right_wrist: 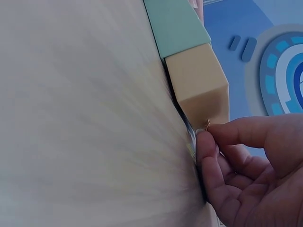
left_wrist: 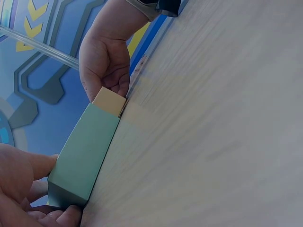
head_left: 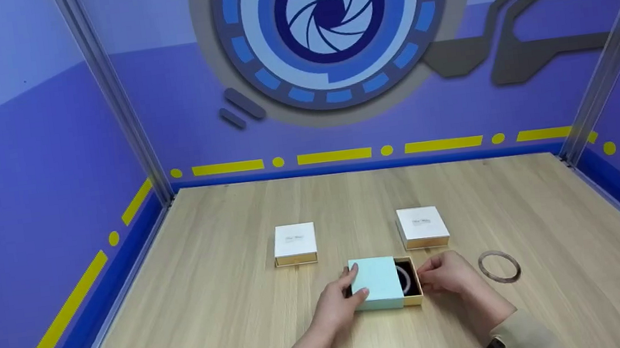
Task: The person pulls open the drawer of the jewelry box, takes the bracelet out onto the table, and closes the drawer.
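Note:
A mint-green drawer-style jewelry box (head_left: 379, 283) lies on the table, its gold inner tray (head_left: 413, 299) partly slid out to the right. Inside, on dark lining, part of a pale bangle (head_left: 407, 278) shows; the rest is hidden under the cover. My left hand (head_left: 333, 304) grips the cover at its left end, thumb on top. At the tray's front, my right hand (head_left: 446, 273) pinches a small ribbon pull tab (right_wrist: 208, 125) between thumb and index finger. To the right of that hand, a translucent brownish bangle (head_left: 518, 272) lies on the wood.
Behind the green box stand two white boxes with gold sides, one to the left (head_left: 295, 242) and one to the right (head_left: 421, 224). Blue printed walls (head_left: 340, 135) close off the back and sides of the wooden table (head_left: 216, 327).

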`<state>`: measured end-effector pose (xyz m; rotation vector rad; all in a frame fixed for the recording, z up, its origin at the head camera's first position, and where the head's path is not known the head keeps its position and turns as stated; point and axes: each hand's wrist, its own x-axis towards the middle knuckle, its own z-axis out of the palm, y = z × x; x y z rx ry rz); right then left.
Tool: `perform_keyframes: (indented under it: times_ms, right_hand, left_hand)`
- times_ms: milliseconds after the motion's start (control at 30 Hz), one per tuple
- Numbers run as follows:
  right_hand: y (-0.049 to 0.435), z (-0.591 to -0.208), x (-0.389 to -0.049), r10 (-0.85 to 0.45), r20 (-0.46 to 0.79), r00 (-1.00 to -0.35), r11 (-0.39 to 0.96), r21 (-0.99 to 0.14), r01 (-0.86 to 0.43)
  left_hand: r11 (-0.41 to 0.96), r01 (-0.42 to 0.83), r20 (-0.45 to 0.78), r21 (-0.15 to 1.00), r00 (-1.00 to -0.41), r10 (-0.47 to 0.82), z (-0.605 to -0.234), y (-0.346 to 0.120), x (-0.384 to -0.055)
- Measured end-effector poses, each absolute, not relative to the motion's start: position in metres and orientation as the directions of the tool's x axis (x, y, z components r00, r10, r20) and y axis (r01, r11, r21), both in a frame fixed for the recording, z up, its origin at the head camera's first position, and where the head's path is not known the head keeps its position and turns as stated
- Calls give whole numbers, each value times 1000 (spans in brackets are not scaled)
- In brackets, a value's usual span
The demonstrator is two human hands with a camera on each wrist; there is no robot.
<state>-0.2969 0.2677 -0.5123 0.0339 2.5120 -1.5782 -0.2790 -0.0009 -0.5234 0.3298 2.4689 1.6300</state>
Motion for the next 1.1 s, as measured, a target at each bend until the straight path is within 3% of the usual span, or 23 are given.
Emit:
perform_keyframes:
  times_ms: [1100]
  right_hand:
    - [281,-506,-298,-80,-190,-978,505,-854,125]
  left_hand:
    - [379,63,-37,923,-967,251,-524,0,-278]
